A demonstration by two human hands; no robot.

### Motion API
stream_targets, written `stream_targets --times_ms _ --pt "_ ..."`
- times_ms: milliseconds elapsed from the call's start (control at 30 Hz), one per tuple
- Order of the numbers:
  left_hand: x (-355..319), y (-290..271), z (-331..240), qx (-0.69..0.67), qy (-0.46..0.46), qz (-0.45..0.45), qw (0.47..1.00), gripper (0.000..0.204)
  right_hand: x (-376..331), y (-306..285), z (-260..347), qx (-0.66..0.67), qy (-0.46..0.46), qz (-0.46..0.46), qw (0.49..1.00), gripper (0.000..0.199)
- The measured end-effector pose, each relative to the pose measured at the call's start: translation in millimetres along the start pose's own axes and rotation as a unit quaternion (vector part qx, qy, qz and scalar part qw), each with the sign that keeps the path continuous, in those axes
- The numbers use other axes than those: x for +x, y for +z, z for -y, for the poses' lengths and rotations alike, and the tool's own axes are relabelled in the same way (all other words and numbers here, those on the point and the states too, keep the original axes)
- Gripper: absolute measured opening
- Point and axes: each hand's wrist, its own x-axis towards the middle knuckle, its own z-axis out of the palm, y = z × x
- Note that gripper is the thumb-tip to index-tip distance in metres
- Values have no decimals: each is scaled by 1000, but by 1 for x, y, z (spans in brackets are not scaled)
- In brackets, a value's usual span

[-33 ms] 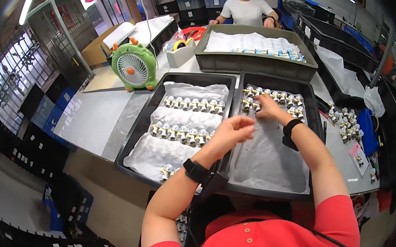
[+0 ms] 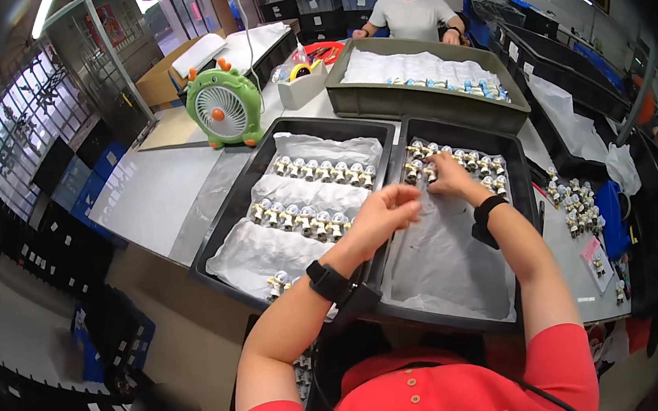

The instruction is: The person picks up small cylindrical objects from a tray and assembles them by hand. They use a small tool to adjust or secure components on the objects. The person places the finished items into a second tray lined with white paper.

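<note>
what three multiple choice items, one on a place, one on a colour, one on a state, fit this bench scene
1. Where is the right hand?
A. on the fan
B. over the small parts at the far end of the right black tray
C. on the grey crate

2. What colour is the small desk fan?
A. green
B. blue
C. white

3. How is the left hand?
A. flat on the floor
B. gripping the fan
C. raised over the edge between the two trays, fingers curled

Answers: 1 B, its fingers rest among the parts in that tray's far rows. 2 A, its body is green with an orange hub. 3 C, it hangs above the tray edge, fingers bent; what it holds cannot be told.
</note>
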Motion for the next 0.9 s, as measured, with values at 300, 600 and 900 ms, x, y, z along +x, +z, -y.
stream_targets --times_ms 300,600,900 --pt "-1 2 -4 55 196 -200 959 47 -77 -64 124 283 -209 -58 934 69" --pt "-9 17 -5 130 317 -183 922 39 -96 -41 122 317 -314 -165 880 70" --pt "-7 20 2 118 362 -186 906 31 -100 -45 120 322 -315 -174 876 72"
